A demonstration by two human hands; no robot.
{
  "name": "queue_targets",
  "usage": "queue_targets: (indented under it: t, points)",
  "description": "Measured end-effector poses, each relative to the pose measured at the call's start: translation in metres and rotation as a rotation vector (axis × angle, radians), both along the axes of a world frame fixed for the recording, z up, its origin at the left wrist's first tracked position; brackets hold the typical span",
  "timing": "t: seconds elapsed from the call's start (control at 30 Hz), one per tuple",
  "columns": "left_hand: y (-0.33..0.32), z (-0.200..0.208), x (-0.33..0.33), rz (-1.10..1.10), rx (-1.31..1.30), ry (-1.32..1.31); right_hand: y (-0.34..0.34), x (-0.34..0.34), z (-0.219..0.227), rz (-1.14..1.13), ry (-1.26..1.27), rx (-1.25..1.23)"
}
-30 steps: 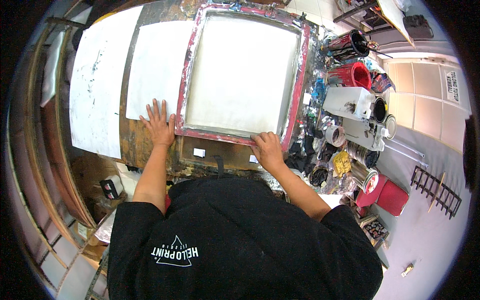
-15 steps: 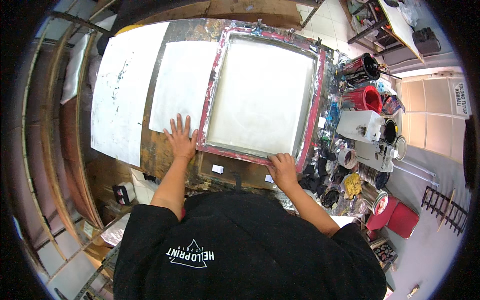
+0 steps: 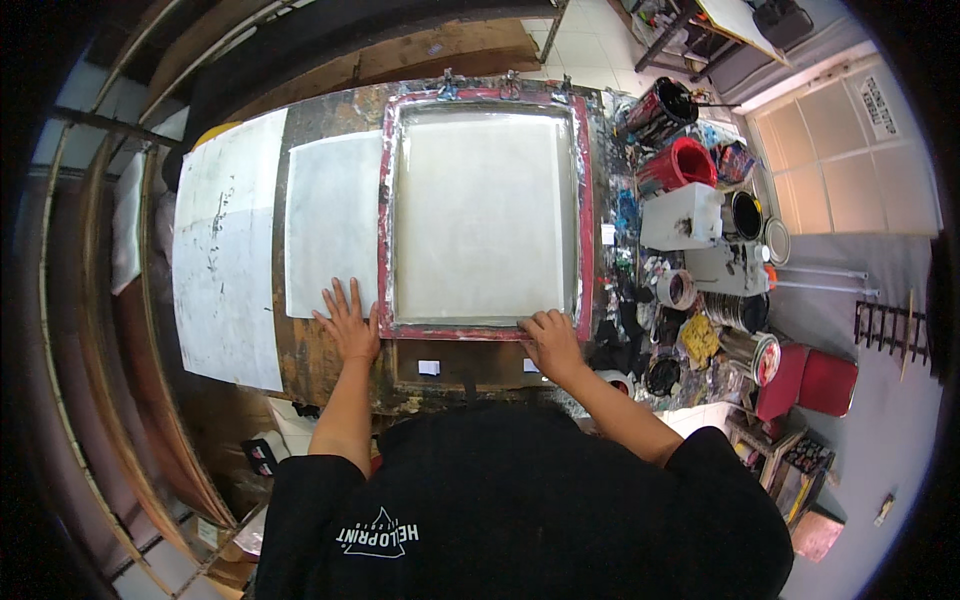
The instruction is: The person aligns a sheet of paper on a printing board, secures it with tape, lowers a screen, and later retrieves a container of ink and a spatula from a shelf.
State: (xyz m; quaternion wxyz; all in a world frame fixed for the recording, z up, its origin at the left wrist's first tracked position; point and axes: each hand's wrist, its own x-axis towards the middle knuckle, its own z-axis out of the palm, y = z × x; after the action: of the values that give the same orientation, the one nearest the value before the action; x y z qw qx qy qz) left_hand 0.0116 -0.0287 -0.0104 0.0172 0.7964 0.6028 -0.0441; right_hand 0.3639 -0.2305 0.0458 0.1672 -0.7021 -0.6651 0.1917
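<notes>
A screen printing frame [image 3: 585, 225] with a red, paint-stained border lies flat on the worktable, its pale mesh [image 3: 480, 215] facing up. Clamps [image 3: 510, 85] sit along its far edge. My right hand [image 3: 553, 345] grips the near edge towards the right corner, fingers curled over the border. Just left of the frame, my left hand [image 3: 350, 325] is open, with fingers spread across the near right corner of a white sheet [image 3: 333, 220]. What lies beneath the mesh is hard to make out.
A larger marked white sheet [image 3: 228, 250] covers the table's left end. Paint cans, including a red can [image 3: 682, 165], a white jug [image 3: 680, 218] and a yellow sponge [image 3: 700, 338], crowd the right side. Small white pieces [image 3: 429, 367] sit before the frame. Shelving [image 3: 150, 340] stands left.
The whole view has shifted and turned slightly. My hands keep about the same places, the left by the sheet's corner and the right on the frame's near edge.
</notes>
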Motion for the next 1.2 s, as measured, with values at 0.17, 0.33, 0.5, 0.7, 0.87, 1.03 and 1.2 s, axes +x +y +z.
queue_targets:
  t: [0.17,0.33,0.5,0.7,0.87,1.03,1.2]
  points:
    - [-0.007,-0.001,-0.003,-0.031,-0.008,-0.054,-0.007,-0.007,0.006,-0.039,-0.002,-0.018]
    - [-0.002,-0.005,-0.005,-0.063,0.027,-0.097,-0.005,-0.009,0.005,-0.07,-0.009,0.021]
    - [-0.001,-0.009,-0.006,-0.081,0.052,-0.119,-0.018,-0.001,0.01,-0.102,0.133,0.091]
    - [-0.001,-0.004,-0.006,-0.076,0.017,-0.105,-0.035,0.016,0.016,-0.057,-0.06,0.127]
    - [-0.002,-0.004,-0.005,-0.072,0.035,-0.099,-0.032,0.022,0.01,-0.031,-0.015,0.086]
    - [0.001,-0.006,-0.006,-0.07,0.019,-0.079,-0.02,0.022,0.012,-0.039,0.019,0.015]
    - [0.002,-0.007,-0.007,-0.067,0.021,-0.127,-0.007,0.015,0.015,0.007,-0.045,-0.013]
